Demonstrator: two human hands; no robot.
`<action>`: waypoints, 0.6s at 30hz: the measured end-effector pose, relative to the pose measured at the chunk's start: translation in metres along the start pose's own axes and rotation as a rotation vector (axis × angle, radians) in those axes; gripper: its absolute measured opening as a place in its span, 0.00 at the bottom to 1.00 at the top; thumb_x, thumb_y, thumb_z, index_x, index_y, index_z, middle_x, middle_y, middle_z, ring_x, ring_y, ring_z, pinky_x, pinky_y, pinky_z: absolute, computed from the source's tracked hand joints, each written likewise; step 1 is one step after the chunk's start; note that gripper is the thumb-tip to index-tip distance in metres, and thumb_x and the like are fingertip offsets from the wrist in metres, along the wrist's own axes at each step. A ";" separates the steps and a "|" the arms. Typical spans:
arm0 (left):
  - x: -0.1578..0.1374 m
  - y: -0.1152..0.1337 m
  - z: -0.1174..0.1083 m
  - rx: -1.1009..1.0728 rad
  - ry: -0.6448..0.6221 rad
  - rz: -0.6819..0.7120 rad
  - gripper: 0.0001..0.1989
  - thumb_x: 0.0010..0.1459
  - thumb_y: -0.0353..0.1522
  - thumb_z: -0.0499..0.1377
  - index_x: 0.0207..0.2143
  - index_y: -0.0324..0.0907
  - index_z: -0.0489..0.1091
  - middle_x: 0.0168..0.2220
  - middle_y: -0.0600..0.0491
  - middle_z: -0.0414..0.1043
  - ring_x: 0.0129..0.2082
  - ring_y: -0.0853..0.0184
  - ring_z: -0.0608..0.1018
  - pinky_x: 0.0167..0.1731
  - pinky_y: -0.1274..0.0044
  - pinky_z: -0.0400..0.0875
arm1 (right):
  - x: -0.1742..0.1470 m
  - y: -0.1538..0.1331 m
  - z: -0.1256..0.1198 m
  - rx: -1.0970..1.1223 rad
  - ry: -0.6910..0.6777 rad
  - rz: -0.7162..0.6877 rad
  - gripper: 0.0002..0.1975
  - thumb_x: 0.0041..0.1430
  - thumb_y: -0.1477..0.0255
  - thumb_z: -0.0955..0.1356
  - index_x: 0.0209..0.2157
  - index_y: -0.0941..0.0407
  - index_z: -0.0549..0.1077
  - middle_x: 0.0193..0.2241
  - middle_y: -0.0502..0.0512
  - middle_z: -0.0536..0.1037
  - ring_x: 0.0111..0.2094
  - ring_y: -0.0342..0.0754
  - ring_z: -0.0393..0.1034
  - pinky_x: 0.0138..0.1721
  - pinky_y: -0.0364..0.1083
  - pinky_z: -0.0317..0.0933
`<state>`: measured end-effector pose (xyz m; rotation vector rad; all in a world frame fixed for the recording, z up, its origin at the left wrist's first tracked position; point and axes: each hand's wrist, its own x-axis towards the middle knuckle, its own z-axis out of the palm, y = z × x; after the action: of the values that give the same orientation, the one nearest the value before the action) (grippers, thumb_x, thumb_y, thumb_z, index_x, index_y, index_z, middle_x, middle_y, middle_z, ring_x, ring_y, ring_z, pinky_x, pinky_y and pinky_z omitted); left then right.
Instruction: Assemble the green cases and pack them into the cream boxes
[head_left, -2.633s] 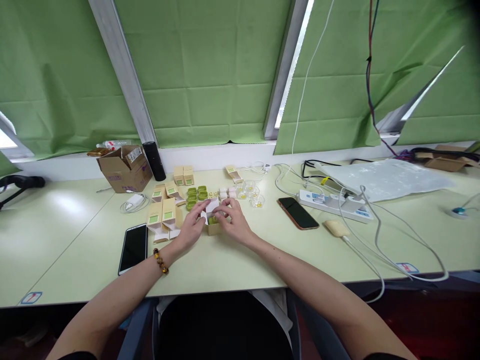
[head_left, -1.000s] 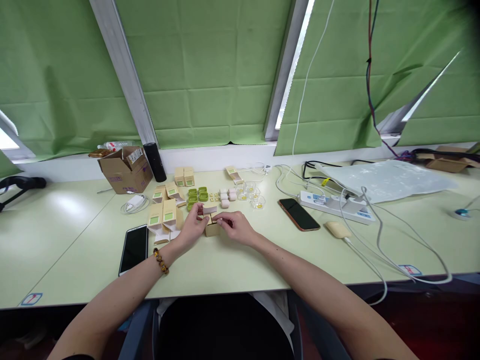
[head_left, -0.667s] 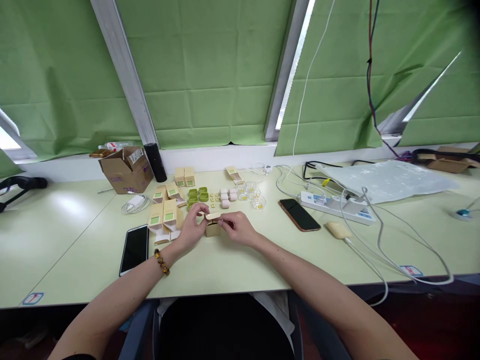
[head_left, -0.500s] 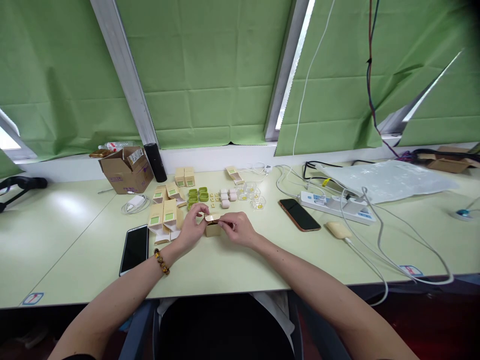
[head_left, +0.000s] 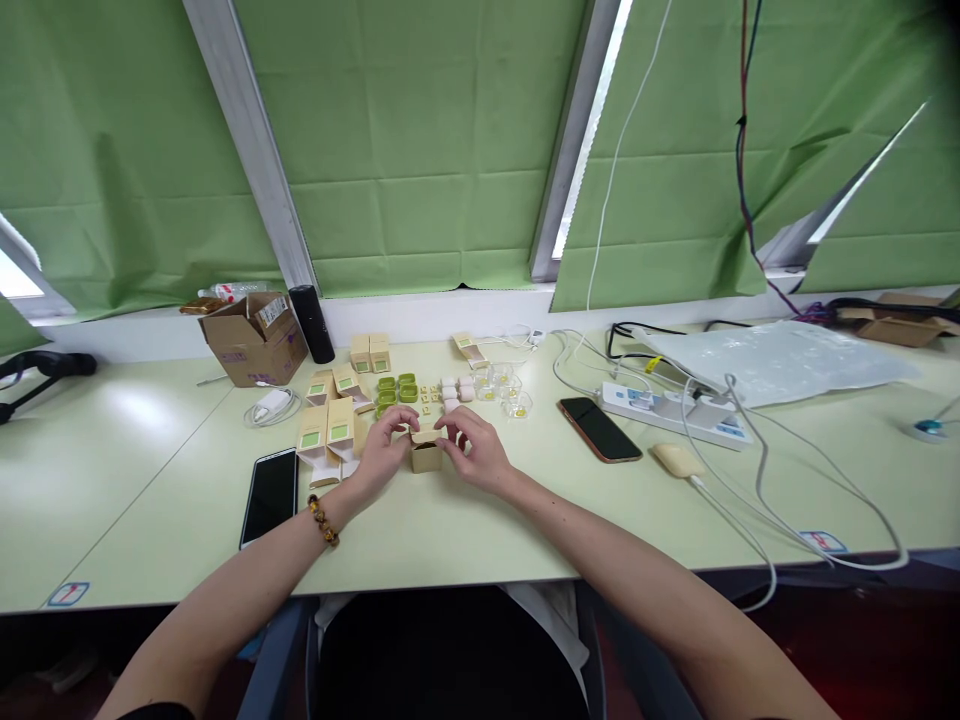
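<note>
Pic bright, daylight thru gaps btwn blinds [head_left: 420, 140], glare on L of desk [head_left: 465, 530], R corners dark.

Office-like room — long desk [head_left: 465, 540], power strip [head_left: 673, 416], blinds [head_left: 420, 140].

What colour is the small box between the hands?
The small box is light brown, as the head view shows.

Free rm: bench [head_left: 450, 530] strip in front of small box [head_left: 427, 460], betw. forearms [head_left: 577, 530]; gap from R hand [head_left: 478, 457] to orange-edged phone [head_left: 600, 430]. Obstacles: opened cartons [head_left: 341, 422] & white-edged phone [head_left: 270, 495], L; green containers [head_left: 406, 390], pink pieces [head_left: 466, 394], clear cups [head_left: 517, 406], beyond box; power strip [head_left: 667, 416], R.
</note>
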<state>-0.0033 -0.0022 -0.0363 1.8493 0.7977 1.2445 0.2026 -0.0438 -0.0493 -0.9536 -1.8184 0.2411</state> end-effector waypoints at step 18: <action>-0.003 0.002 -0.003 0.135 -0.033 0.063 0.05 0.60 0.34 0.61 0.39 0.45 0.71 0.48 0.48 0.74 0.52 0.57 0.75 0.51 0.66 0.67 | -0.003 -0.002 0.001 -0.205 -0.012 -0.201 0.08 0.61 0.80 0.65 0.36 0.53 0.72 0.31 0.52 0.78 0.28 0.45 0.68 0.29 0.43 0.59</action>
<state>-0.0071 -0.0053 -0.0350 2.0117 0.8293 1.2219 0.2018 -0.0472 -0.0511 -0.9015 -1.9620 -0.0660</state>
